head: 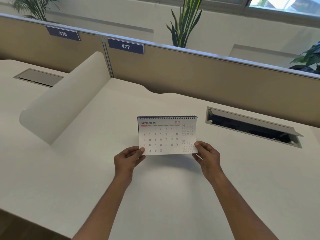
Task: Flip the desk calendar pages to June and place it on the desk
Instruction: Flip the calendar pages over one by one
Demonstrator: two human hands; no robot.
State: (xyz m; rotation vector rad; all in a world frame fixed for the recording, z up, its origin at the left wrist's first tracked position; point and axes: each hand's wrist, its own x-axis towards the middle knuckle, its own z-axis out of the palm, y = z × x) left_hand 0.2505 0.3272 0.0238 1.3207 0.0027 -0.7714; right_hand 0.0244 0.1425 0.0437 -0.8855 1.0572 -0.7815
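White spiral-bound paper desk calendar (164, 135) showing September, held above pale desk (173, 196), centre frame. Left hand (129, 158) pinches corner at 7 o'clock, right hand (207, 155) at 5. Light, floppy pages; probably flip by bottom edge.

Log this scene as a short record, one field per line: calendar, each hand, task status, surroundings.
calendar: desk calendar, spiral edge on top, showing September 2026
left hand: pinches the calendar's lower left corner
right hand: pinches the calendar's lower right corner
task status: not at June; calendar seems held above the desk, with its shadow below
surroundings: open cable hatch to the right; sign reading 477 on the partition behind
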